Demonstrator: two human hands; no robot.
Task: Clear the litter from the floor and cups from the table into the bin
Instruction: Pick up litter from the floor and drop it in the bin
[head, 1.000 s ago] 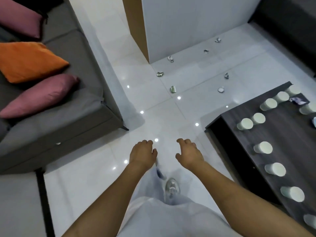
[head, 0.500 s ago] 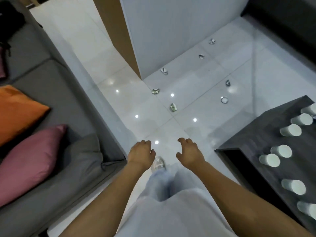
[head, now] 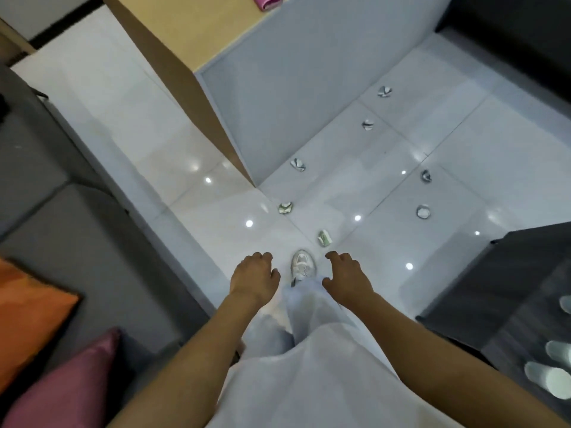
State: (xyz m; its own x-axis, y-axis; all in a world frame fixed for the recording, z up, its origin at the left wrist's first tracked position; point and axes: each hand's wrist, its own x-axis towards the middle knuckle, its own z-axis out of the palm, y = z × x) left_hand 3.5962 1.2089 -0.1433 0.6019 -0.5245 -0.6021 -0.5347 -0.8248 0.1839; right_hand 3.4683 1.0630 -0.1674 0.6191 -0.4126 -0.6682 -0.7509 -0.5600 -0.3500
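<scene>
The person is walking forward with both arms held out low. The left hand (head: 255, 278) and the right hand (head: 346, 278) are hanging with fingers loosely curled and holding nothing. Between them a white shoe (head: 302, 265) is stepping onto the tiles, where half a second ago it was only just showing under the left hand. The sofa (head: 77, 236) with its orange cushion (head: 27, 316) and pink cushion (head: 65, 384) is sliding back along the left edge, and the dark table (head: 506, 288) is dropping away at the lower right, so that only a few white cups (head: 547, 379) are showing now, blurred at the frame edge.

Just ahead of the shoe, the nearest piece of litter (head: 324, 238) is lying on the white floor (head: 386, 248). It has come much closer than it was a second ago. Another scrap (head: 285, 207) is lying a little farther, near the corner of the tall cabinet (head: 278, 97), and more pieces (head: 423, 211) are trailing away along the cabinet's face and out to the right. They look like crumpled wrappers, though they are too small to be sure.

The approach is nearly over, so bending down for that nearest scrap is likely the next step. No bin is in view, and nothing has been picked up yet.
</scene>
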